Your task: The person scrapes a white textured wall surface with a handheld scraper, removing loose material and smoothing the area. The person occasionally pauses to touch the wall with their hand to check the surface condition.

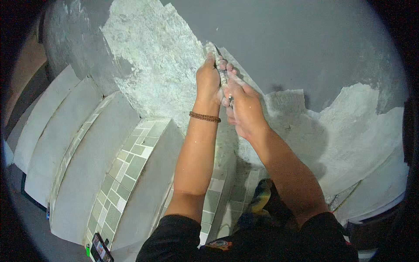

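Note:
A plaster-crusted tool [224, 77], seemingly a scraper or trowel, is held against the wall at the edge where grey paint meets a rough, pale patch [154, 62]. My left hand [208, 77] grips its upper part, thumb on top. Closed round the lower part is my right hand [244, 104], just below and to the right. White dust coats the fingers of both hands. The tool's blade is mostly hidden by my hands, so its exact kind cannot be told. A brown beaded bracelet is on my left wrist.
Tiled stair steps [126, 170] run along the left, against the wall. A smartphone [101, 247] and a green lighter [87, 250] lie on a tiled step at the lower left. More bare plaster [356, 131] shows at the right. My foot is below, partly hidden.

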Action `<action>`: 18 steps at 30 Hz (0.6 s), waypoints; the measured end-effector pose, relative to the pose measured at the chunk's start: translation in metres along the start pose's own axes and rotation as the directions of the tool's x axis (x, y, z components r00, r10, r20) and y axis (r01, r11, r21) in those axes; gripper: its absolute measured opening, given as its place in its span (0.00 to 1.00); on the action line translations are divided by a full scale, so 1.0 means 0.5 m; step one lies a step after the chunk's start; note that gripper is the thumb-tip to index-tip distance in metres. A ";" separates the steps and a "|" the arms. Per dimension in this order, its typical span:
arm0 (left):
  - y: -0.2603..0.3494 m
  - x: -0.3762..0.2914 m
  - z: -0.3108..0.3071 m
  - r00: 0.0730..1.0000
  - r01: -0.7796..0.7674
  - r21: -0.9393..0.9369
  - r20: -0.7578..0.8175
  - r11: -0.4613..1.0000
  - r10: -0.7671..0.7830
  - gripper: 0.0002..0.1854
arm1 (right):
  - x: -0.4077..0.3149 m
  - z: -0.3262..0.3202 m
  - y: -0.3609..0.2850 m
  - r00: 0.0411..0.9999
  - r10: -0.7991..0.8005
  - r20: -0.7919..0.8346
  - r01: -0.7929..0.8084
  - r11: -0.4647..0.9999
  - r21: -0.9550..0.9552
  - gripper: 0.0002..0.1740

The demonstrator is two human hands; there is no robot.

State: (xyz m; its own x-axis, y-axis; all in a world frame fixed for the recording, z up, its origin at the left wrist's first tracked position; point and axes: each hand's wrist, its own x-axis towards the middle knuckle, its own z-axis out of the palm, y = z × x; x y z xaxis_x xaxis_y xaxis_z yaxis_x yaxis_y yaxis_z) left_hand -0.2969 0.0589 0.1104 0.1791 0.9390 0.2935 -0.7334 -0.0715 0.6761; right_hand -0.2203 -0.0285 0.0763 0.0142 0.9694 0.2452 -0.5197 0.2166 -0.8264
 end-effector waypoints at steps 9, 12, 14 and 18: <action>-0.035 -0.035 -0.002 0.998 0.058 0.062 -0.012 0.996 -0.058 0.17 | -0.037 -0.021 0.029 0.998 -0.047 -0.048 0.045 0.998 -0.033 0.26; 0.016 -0.001 0.002 0.999 0.035 0.063 -0.009 0.997 -0.034 0.17 | -0.002 0.014 0.010 0.998 -0.054 0.029 0.053 0.998 0.032 0.27; 0.029 0.008 0.000 1.000 0.010 0.050 0.014 0.999 -0.010 0.18 | 0.005 0.022 0.003 1.000 -0.021 0.000 0.021 0.999 0.031 0.27; -0.005 -0.016 -0.014 0.996 0.064 -0.037 0.069 0.997 -0.062 0.17 | -0.027 0.003 0.019 1.000 0.007 -0.018 -0.007 1.000 0.025 0.27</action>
State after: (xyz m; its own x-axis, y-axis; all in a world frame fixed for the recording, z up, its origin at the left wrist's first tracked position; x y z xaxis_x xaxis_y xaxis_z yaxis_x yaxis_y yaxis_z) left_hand -0.3010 0.0538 0.1019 0.2688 0.9163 0.2970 -0.7442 0.0018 0.6680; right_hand -0.2266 -0.0395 0.0661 0.0254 0.9729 0.2300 -0.5407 0.2069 -0.8153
